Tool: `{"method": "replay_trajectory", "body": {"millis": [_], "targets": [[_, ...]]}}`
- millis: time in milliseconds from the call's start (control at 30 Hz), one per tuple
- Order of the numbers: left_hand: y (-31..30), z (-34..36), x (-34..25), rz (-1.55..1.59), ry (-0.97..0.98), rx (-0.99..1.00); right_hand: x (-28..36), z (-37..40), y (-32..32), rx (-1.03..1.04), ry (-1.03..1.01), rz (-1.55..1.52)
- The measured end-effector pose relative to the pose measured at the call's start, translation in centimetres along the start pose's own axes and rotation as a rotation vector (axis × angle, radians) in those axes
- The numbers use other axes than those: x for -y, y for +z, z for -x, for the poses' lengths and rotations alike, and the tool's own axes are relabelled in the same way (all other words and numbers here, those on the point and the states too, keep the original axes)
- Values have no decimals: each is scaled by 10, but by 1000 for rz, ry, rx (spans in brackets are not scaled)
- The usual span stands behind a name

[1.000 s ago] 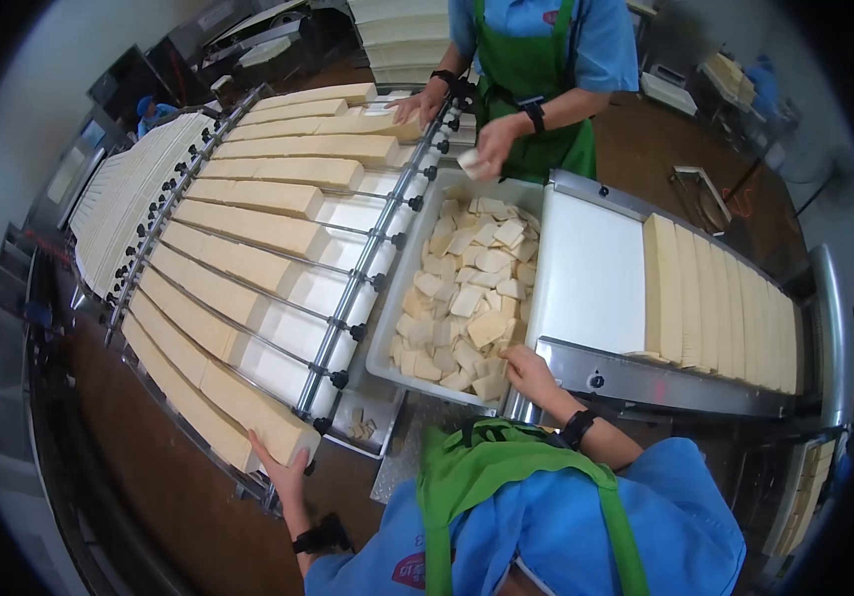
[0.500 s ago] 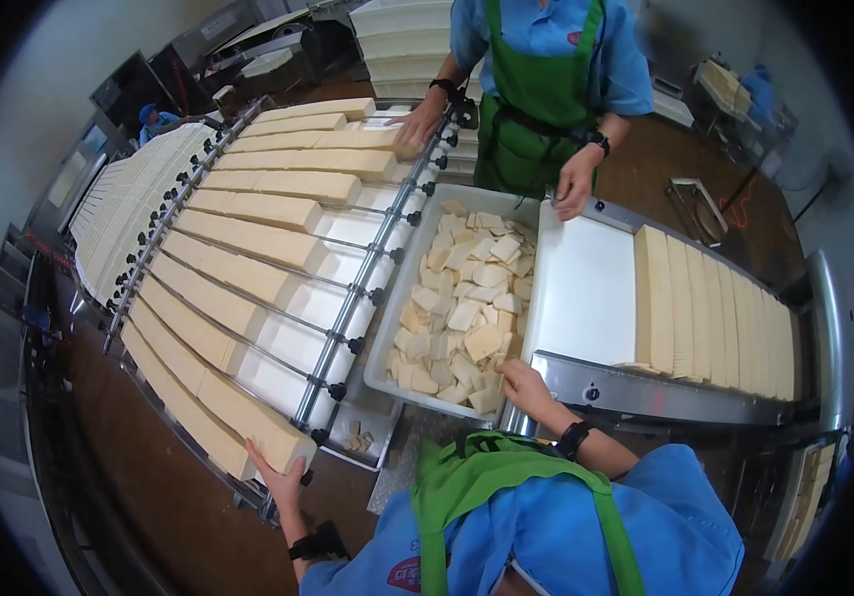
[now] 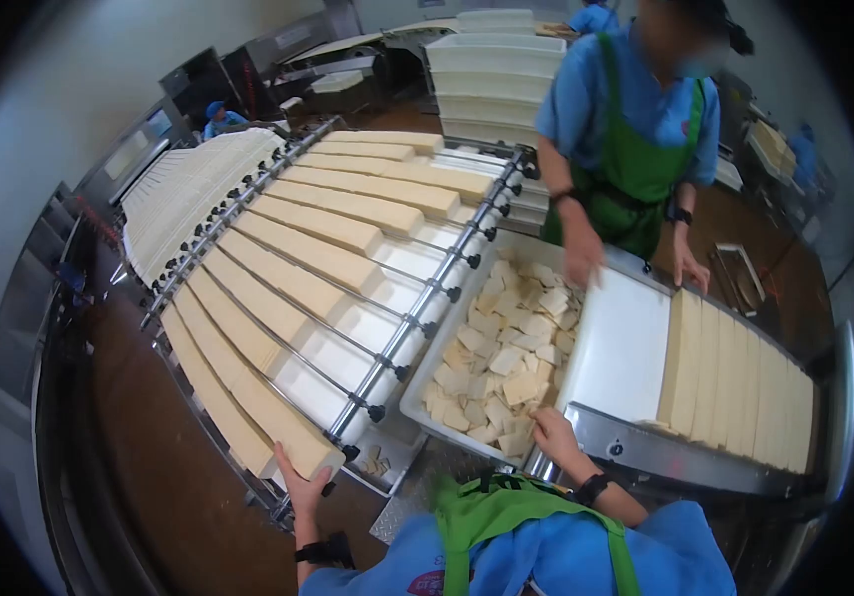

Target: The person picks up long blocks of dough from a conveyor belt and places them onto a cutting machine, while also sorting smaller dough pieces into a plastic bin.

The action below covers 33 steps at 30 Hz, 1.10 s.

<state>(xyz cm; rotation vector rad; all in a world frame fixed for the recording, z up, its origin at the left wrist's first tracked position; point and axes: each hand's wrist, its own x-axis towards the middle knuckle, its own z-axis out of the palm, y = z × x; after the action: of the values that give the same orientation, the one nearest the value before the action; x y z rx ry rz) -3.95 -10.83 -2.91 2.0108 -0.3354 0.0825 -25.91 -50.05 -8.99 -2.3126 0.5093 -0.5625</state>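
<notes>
My left hand (image 3: 303,487) is at the near end of a long pale-yellow block (image 3: 293,422), its fingers and thumb curled around that end. This block lies lengthwise in the nearest lane of a slatted conveyor, beside another like it. My right hand (image 3: 554,439) is closed at the near right corner of a white bin (image 3: 417,405). Its fingertips touch the thin, square pale pieces (image 3: 506,368) heaped in the bin. Whether a piece is between those fingers I cannot make out.
Metal rods and a crossbar with black knobs (image 3: 402,372) divide the conveyor lanes. A co-worker in a green apron (image 3: 625,189) stands across the bin. To the right, upright pale slabs (image 3: 735,382) line a white belt (image 3: 621,333). Stacked white crates (image 3: 496,79) stand behind.
My view has shifted, so the scene sits lower and further right. The co-worker's one hand has moved from the conveyor blocks to over the bin, the other to the slabs. My hands keep their places.
</notes>
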Motion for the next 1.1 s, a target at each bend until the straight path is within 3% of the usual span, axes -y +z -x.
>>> {"method": "replay_trajectory", "body": {"millis": [200,500,1100], "targets": [[5,1,-18,141,-70,-14,1,0,-1,-3,-17,-13],[2,-1,2,-223,-23,-68,-1,0,2,-40,-32,-22],[4,-2,1,-179,-55,-108,3,-1,2,-27,-71,-25]]}}
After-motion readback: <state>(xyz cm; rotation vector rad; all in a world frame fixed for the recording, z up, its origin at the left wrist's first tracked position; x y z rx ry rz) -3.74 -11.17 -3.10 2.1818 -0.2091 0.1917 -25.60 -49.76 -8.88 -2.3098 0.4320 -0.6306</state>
